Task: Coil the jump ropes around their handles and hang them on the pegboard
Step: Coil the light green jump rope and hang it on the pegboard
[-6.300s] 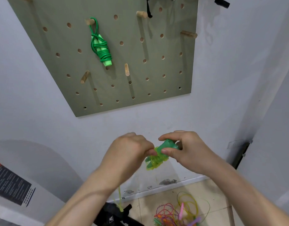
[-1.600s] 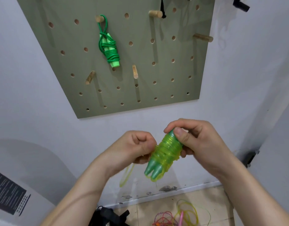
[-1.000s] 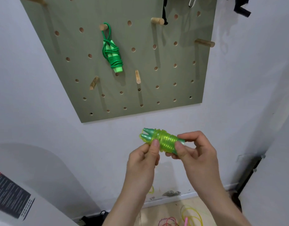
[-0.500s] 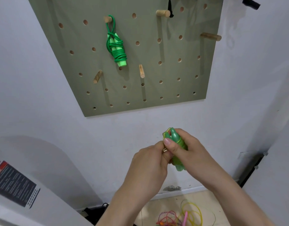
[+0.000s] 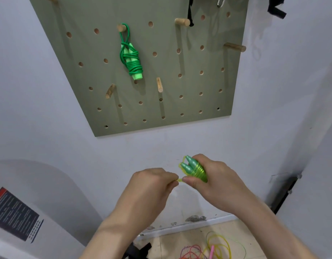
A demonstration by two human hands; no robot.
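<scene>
The left hand (image 5: 152,181) drew apart from the right hand (image 5: 215,181), pulling a short rope end (image 5: 179,180) out from the coiled jump rope (image 5: 194,169).

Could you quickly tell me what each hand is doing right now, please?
Left hand: pinches the loose end of the rope.
Right hand: grips the coiled rope.

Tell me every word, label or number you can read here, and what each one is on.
Black label with a red patch on the white rounded object, lower left: rows of small print, too blurred to read.
Pegboard, hanging green jump rope, yellow-green jump rope: no text visible.
</scene>
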